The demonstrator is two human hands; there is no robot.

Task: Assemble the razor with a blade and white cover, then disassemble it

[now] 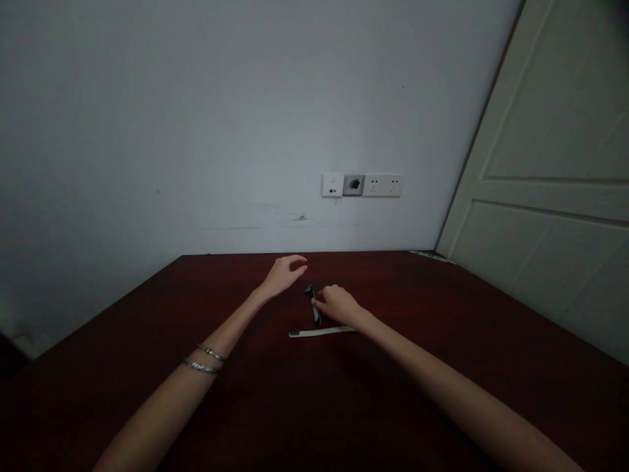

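A small razor [316,313], with a dark head and a grey-and-black handle, stands out near the middle of the table. My right hand [339,305] is closed, its thumb and fingers pinched on the side of the handle. Beyond and to the left, my left hand [285,273] hovers with thumb and fingers apart and nothing between them. A long, thin, pale strip [322,332] with a dark grey left end lies in front of the razor. My right wrist covers its right end.
The dark red table [275,406] reaches back to a pale wall [196,131]. On the wall sits a row of sockets [383,185]. A white panelled door [555,210] stands on the right, and a thin flat strip [432,256] lies at the back right corner.
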